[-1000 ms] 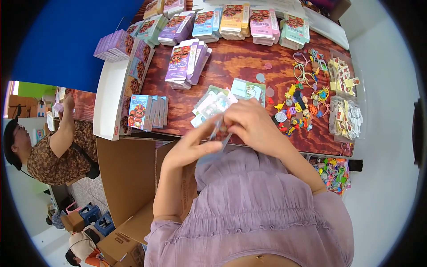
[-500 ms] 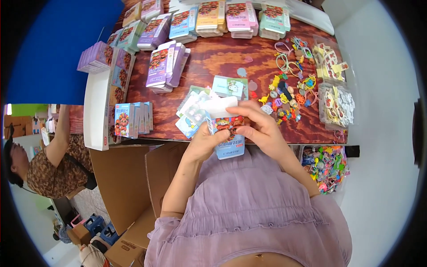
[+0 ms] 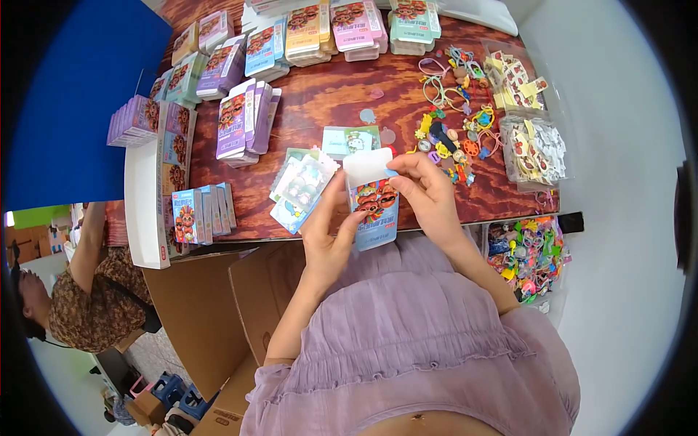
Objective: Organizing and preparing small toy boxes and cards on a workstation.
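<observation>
Just over the table's front edge, a light blue cardboard box (image 3: 376, 227) with red cartoon figures is held upright, its white top flap raised. My left hand (image 3: 325, 234) grips its left side, with the thumb on the printed front. At the upper right corner, the fingertips of my right hand (image 3: 429, 195) pinch a small blue side flap. Whatever is inside the box is hidden. Left of it lies a loose pile of clear-wrapped sticker sheets (image 3: 302, 187). A green and white card packet (image 3: 350, 140) rests on the table behind the box.
Stacks of flat boxes, including a purple stack (image 3: 240, 123), line the back and left. A white tray (image 3: 142, 211) stands at left. Small trinkets (image 3: 451, 145), paper cutouts (image 3: 534, 149) and a bag of trinkets (image 3: 527, 254) are at right. A co-worker (image 3: 102, 298) sits at left.
The top flap now stands open and more of the box front shows. My right hand has moved from the box front to its upper right corner. The whole view has shifted slightly.
</observation>
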`<action>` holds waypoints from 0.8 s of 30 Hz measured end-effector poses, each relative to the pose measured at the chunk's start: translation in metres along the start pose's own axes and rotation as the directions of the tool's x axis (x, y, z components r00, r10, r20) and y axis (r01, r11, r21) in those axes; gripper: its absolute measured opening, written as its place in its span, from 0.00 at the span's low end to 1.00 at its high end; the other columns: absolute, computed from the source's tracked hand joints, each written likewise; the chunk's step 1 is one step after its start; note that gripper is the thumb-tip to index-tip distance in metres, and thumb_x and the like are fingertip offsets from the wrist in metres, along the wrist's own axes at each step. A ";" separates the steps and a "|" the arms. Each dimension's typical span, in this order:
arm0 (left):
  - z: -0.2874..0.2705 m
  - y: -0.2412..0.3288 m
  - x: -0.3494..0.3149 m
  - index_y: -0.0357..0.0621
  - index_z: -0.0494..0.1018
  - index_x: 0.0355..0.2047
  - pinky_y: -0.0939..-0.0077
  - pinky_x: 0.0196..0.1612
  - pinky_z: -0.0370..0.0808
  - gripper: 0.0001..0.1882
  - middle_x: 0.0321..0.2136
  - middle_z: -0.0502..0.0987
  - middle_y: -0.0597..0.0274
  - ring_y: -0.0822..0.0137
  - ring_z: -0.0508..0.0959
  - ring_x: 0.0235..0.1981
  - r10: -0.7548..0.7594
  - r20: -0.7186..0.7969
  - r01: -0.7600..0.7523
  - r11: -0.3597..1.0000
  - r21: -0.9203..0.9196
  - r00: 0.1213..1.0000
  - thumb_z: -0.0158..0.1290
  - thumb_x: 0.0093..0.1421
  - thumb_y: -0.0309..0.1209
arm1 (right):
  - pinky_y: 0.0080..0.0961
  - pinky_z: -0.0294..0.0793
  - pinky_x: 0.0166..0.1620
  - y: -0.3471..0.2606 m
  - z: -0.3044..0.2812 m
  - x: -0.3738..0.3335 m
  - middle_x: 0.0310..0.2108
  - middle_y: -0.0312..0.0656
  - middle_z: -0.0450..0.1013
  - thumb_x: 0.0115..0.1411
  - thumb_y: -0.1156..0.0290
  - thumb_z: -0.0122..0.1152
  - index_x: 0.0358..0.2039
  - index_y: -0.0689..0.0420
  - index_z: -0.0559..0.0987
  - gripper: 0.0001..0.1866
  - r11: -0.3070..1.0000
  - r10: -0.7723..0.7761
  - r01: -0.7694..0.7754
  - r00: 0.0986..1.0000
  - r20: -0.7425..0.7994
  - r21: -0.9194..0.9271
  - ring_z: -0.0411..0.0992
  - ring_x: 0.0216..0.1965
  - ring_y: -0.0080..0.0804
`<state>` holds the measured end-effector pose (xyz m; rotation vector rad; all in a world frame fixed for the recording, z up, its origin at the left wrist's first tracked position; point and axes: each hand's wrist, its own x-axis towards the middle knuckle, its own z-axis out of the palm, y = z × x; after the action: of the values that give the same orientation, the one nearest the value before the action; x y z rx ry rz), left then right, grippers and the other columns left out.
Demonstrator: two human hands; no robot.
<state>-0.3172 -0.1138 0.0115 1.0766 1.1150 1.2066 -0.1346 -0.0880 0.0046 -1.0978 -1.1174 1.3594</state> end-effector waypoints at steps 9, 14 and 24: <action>-0.025 0.007 0.003 0.37 0.68 0.56 0.81 0.43 0.76 0.23 0.43 0.78 0.62 0.74 0.79 0.42 -0.143 0.225 0.117 0.985 0.125 0.964 0.56 0.61 0.15 | 0.18 0.74 0.44 -0.009 -0.009 -0.001 0.37 0.34 0.73 0.65 0.78 0.57 0.40 0.65 0.77 0.05 1.000 0.029 -0.027 0.978 0.207 -0.014 0.74 0.40 0.19; -0.029 0.015 0.005 0.37 0.67 0.57 0.81 0.41 0.76 0.24 0.43 0.77 0.61 0.73 0.79 0.42 -0.155 0.262 0.102 0.973 0.206 0.952 0.56 0.60 0.15 | 0.19 0.74 0.46 -0.009 -0.012 -0.002 0.40 0.36 0.73 0.65 0.78 0.57 0.42 0.64 0.77 0.07 0.996 0.079 -0.067 0.959 0.271 -0.053 0.74 0.43 0.20; -0.019 0.010 -0.001 0.41 0.59 0.60 0.76 0.40 0.79 0.32 0.41 0.77 0.55 0.68 0.80 0.40 -0.087 0.237 0.010 0.950 0.311 0.968 0.58 0.57 0.14 | 0.24 0.73 0.50 -0.003 -0.005 -0.002 0.42 0.40 0.76 0.61 0.79 0.60 0.39 0.65 0.78 0.07 0.999 -0.029 0.022 0.971 0.237 0.030 0.74 0.44 0.23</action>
<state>-0.3376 -0.1138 0.0186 1.3879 1.1485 0.8453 -0.1296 -0.0892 0.0064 -0.9147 -1.2763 1.5102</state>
